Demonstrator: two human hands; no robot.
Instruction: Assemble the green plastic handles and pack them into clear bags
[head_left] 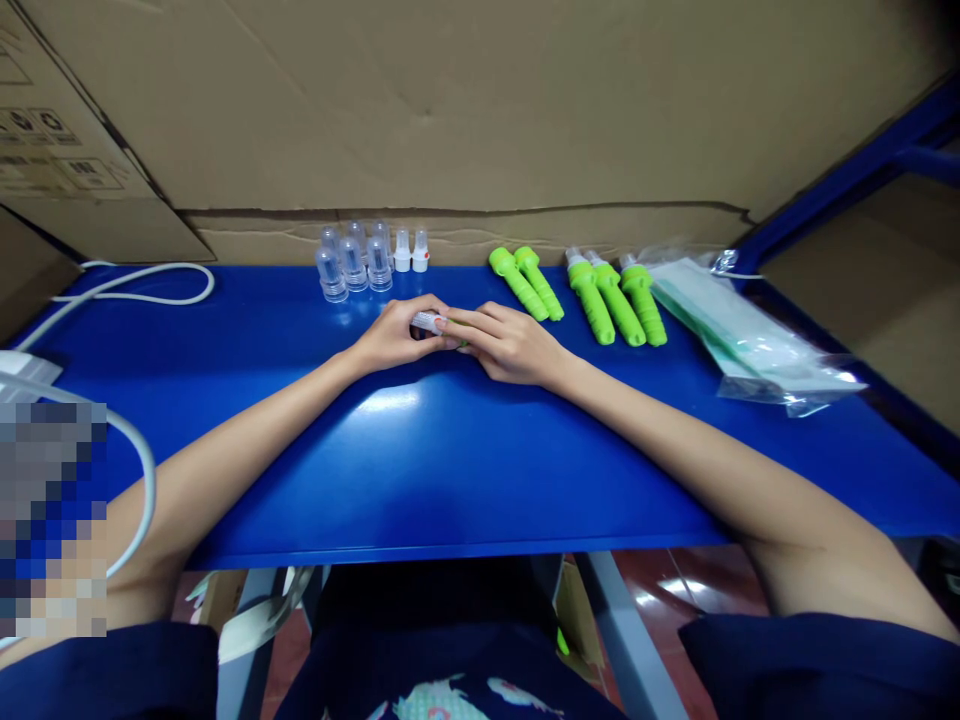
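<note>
Both my hands meet at the middle of the blue table point(420, 450). My left hand point(394, 338) is closed around a small white cap piece point(427, 321). My right hand point(508, 343) is closed on the other end of the same part, where a bit of green shows under the fingers. Behind my hands stand several clear plastic caps point(352, 262) and two white tips point(411, 250). Two green barrels point(526, 283) lie to the right of my hands. Further right lie three assembled green pens point(616, 298) with clear tips.
A clear plastic bag point(750, 335) of parts lies at the table's right end. A white cable point(142, 285) loops at the far left. Cardboard point(465, 110) walls the back. A blue frame post point(840, 180) rises at the right.
</note>
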